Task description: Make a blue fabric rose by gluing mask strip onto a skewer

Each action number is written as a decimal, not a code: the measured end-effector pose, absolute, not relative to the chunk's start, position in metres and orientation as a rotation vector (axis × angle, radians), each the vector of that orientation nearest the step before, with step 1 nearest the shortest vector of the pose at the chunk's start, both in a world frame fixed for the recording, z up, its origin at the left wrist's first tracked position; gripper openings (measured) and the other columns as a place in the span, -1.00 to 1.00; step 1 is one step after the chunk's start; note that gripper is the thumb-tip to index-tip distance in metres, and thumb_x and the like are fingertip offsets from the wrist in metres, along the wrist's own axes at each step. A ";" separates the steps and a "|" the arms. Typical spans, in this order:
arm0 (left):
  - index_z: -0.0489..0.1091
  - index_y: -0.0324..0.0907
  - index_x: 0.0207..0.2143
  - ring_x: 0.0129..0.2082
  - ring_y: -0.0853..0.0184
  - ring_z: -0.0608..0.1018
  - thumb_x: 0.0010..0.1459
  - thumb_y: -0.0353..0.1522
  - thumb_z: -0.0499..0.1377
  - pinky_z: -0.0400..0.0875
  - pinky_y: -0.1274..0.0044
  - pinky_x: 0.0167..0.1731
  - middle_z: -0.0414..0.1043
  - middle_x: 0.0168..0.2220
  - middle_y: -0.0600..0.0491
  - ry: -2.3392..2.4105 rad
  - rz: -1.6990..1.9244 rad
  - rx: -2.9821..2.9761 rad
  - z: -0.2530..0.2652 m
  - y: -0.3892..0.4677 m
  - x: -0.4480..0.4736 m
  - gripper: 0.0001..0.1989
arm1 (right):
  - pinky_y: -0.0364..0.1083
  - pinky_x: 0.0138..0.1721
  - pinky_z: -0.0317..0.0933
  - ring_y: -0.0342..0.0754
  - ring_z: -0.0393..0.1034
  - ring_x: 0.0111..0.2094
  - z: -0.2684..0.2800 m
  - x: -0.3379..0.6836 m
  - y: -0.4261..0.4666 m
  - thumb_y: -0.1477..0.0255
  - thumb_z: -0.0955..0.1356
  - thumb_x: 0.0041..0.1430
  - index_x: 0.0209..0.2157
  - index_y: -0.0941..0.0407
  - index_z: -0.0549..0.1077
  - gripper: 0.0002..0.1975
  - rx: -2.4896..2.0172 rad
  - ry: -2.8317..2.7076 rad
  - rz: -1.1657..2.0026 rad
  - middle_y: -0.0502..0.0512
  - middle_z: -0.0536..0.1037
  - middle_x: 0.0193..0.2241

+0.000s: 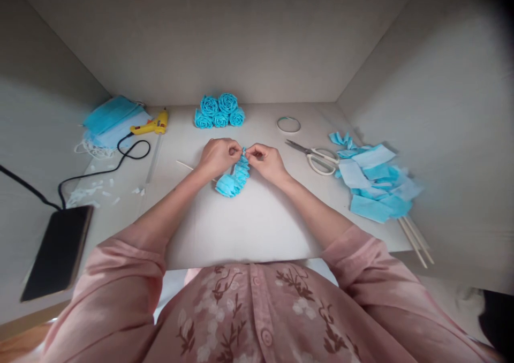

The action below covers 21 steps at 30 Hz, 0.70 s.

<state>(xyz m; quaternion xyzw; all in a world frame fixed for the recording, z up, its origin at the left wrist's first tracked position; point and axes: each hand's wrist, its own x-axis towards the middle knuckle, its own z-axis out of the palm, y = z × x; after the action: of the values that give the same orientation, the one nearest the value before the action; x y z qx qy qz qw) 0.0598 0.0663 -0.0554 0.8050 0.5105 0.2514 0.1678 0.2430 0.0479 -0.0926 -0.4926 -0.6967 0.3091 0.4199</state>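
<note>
A gathered, ruffled strip of blue fabric (240,173) hangs between my two hands over the middle of the table. My left hand (220,155) pinches its upper end from the left. From the right, the fingertips of my right hand (265,159) pinch the same end, close beside the left fingertips. The strip's lower end curls into a wider blue bunch (228,186) at a thin wooden stick (184,164), which runs out to the left beneath my left hand. Whether a thread runs through the strip is too small to tell.
Several blue rolled fabric roses (220,111) are stacked at the back. On the left are blue face masks (110,118), a yellow glue gun (155,125), white scraps (88,191) and a dark phone (58,251). Rightward lie a tape ring (288,125), scissors (317,157), fabric pieces (375,178) and sticks (415,240).
</note>
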 end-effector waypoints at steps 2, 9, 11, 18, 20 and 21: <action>0.60 -0.16 -0.38 -0.38 0.28 0.50 0.10 -0.37 0.20 0.27 0.50 -0.34 0.59 -0.37 0.03 1.441 0.720 2.276 -0.056 0.067 0.059 -0.84 | -0.07 -0.14 0.31 -0.04 0.48 -0.29 -0.093 0.243 0.048 0.42 0.33 0.12 -0.38 0.09 0.53 -0.88 -1.235 -1.756 0.767 0.05 0.64 -0.36; 0.60 -0.16 -0.37 -0.44 0.30 0.47 0.08 -0.31 0.27 0.25 0.50 -0.39 0.54 -0.44 0.06 1.470 0.702 2.257 -0.055 0.066 0.061 -0.87 | -0.09 -0.17 0.30 -0.04 0.47 -0.29 -0.094 0.244 0.049 0.40 0.33 0.15 -0.35 0.09 0.55 -0.85 -1.243 -1.770 0.747 0.06 0.64 -0.35; 0.60 -0.16 -0.37 -0.44 0.30 0.48 0.08 -0.33 0.26 0.26 0.50 -0.39 0.54 -0.45 0.06 1.498 0.683 2.251 -0.055 0.065 0.063 -0.88 | -0.08 -0.17 0.30 -0.04 0.47 -0.29 -0.095 0.243 0.049 0.40 0.33 0.15 -0.35 0.09 0.55 -0.86 -1.254 -1.779 0.730 0.06 0.64 -0.35; 0.59 -0.16 -0.38 -0.43 0.27 0.51 0.05 -0.38 0.26 0.31 0.50 -0.36 0.56 -0.44 0.04 1.536 0.662 2.242 -0.057 0.063 0.066 -0.90 | -0.08 -0.18 0.30 -0.03 0.47 -0.30 -0.096 0.242 0.048 0.42 0.34 0.15 -0.37 0.09 0.56 -0.87 -1.256 -1.803 0.710 0.07 0.64 -0.35; 0.59 -0.17 -0.37 -0.43 0.26 0.51 0.05 -0.38 0.24 0.31 0.49 -0.37 0.56 -0.44 0.03 1.542 0.649 2.240 -0.057 0.063 0.066 -0.88 | -0.08 -0.19 0.30 -0.03 0.47 -0.30 -0.096 0.242 0.048 0.42 0.34 0.15 -0.37 0.09 0.56 -0.87 -1.235 -1.802 0.712 0.08 0.64 -0.36; 0.59 -0.17 -0.37 -0.43 0.27 0.51 0.05 -0.39 0.23 0.30 0.49 -0.37 0.57 -0.43 0.03 1.541 0.646 2.242 -0.057 0.063 0.066 -0.88 | -0.08 -0.19 0.30 -0.03 0.47 -0.30 -0.096 0.242 0.048 0.42 0.34 0.15 -0.38 0.09 0.56 -0.87 -1.230 -1.800 0.713 0.07 0.64 -0.36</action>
<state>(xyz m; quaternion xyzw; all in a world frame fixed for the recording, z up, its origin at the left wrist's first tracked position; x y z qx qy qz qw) 0.0662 0.0627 -0.0566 0.7899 0.5429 0.2276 0.1717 0.2422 0.0482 -0.0959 -0.4886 -0.7154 0.2835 0.4112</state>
